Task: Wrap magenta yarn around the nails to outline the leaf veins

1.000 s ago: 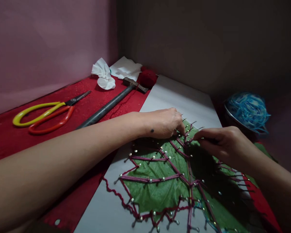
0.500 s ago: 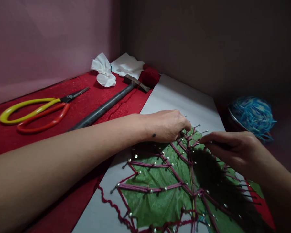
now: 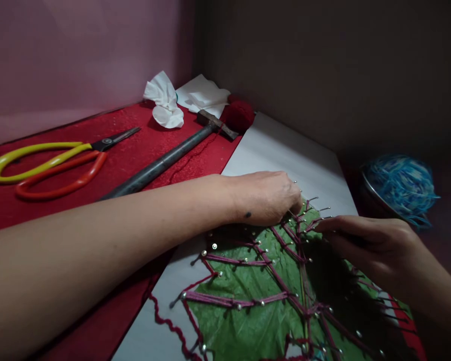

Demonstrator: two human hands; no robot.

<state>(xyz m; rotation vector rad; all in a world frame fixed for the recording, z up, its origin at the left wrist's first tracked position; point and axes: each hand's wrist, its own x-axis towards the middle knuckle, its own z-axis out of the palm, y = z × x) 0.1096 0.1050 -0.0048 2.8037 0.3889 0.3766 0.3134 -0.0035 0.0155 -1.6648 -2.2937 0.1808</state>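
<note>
**Both hands at the far end of the yarn-wrapped leaf**

Head view: I have the left hand [image 3: 272, 198] reaching in across the picture, its back up and its fingers curled down over the far part of the green leaf [image 3: 244, 323]. Its fingertips are hidden, so I cannot tell how far closed they are or what they hold. The right hand [image 3: 376, 243] comes in from the other side, thumb and forefinger closed in a pinch just beside the purple yarn [image 3: 229, 301] near the leaf's far tip. I cannot tell whether a strand sits between them (the shadow there is no help to me).

The leaf lies flat on the white board [image 3: 281, 145], directly under the left hand and reaching beneath the right, which throws a dark shadow over that side. Nails [image 3: 214, 246] stand around its edge and along its veins, with purple yarn strung between them. Dark red yarn [image 3: 173, 328] follows the near left edge, one wavy length lying loose on the board.

Left of the board, on the red surface [image 3: 128, 118], I see scissors [image 3: 63, 159] with one yellow and one red handle, a hammer [image 3: 169, 159], a crumpled white tissue [image 3: 166, 103], white paper [image 3: 205, 96] and a red yarn ball [image 3: 239, 116]. To the right, blue yarn [image 3: 402, 185] fills a bowl [image 3: 376, 197].
</note>
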